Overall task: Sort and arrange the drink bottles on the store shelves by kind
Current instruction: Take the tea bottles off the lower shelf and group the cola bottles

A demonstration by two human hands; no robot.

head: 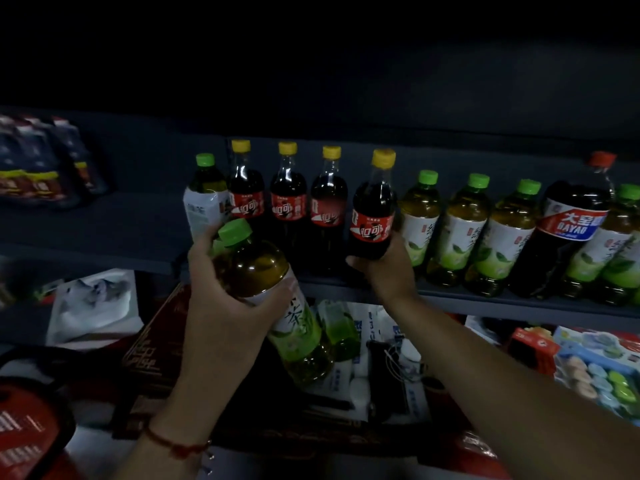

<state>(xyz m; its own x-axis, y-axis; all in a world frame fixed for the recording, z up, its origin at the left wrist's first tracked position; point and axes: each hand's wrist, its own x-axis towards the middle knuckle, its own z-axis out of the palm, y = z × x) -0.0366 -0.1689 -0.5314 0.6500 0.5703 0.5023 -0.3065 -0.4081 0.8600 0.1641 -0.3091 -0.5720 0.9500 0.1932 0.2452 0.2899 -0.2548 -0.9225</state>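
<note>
Two hands work a dim grey store shelf (485,299) of drink bottles

The left hand (221,306) wraps a tilted green-capped plastic tea bottle (263,275) held clear below the shelf edge; the right hand (388,268) closes its fingers round the base of a yellow-capped dark cola bottle (374,216) at the shelf front, between three matching colas (287,202) and a row of green teas (460,230)

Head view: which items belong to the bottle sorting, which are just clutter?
Job:
left hand holding green tea bottle
right hand on cola bottle
shelved cola row
shelved green tea row
Dayao bottle

Clutter:
red box
toy pack
packets, upper left
</note>
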